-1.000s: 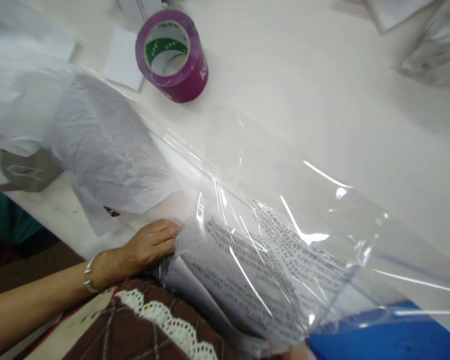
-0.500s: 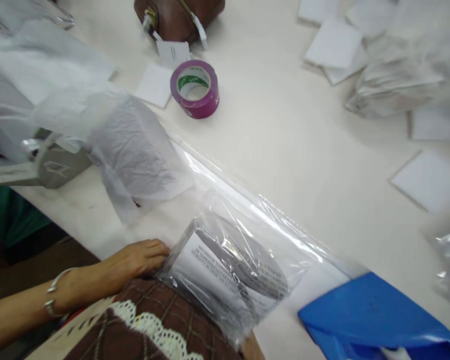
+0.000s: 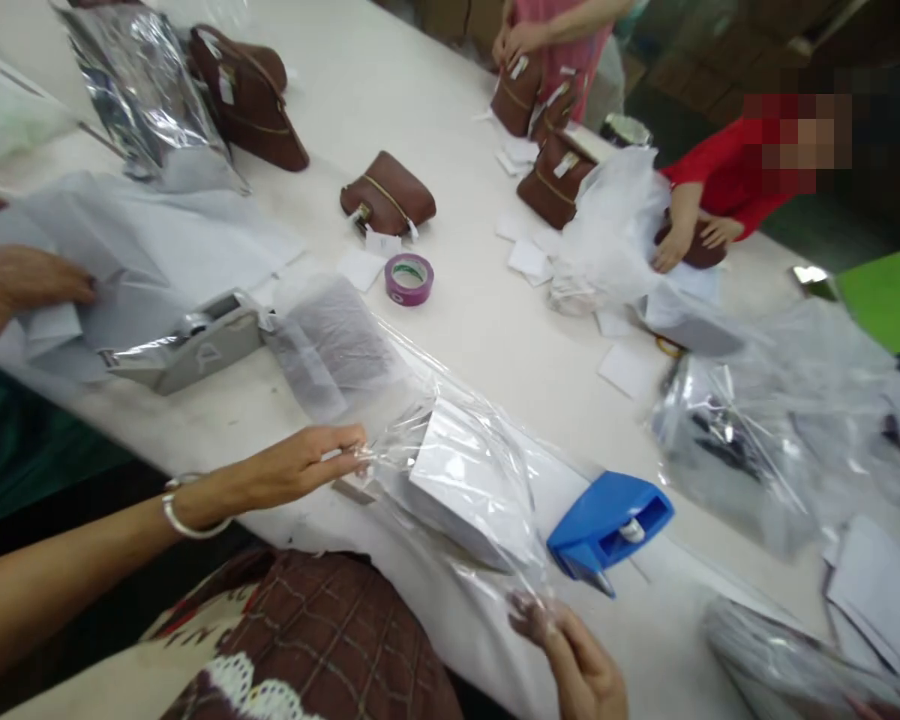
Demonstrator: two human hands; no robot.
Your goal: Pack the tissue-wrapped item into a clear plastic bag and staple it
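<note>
A clear plastic bag (image 3: 487, 450) with a white sheet (image 3: 457, 470) inside is stretched between my two hands. Under the sheet lies something greyish that the film blurs. My left hand (image 3: 315, 465), with a silver bangle at the wrist, pinches the gathered left end of the bag. At the bag's lower right corner, my right hand (image 3: 577, 660) has its fingers closed on the film. To the right of the bag is a blue tape dispenser (image 3: 581, 515). White tissue-like wrapping (image 3: 330, 350) lies just beyond my left hand.
A grey tape dispenser (image 3: 217, 350) stands at left, near another person's hand (image 3: 26, 280). Purple tape roll (image 3: 397, 297) and brown handbag (image 3: 401, 190) sit farther back. Plastic bags (image 3: 727, 460) and white cards (image 3: 626, 370) lie right. Two other people work across the white table (image 3: 487, 330).
The view has lifted and widened, bringing other people into sight. The bag is now turned and raised off my lap side, with both my hands gripping its ends.
</note>
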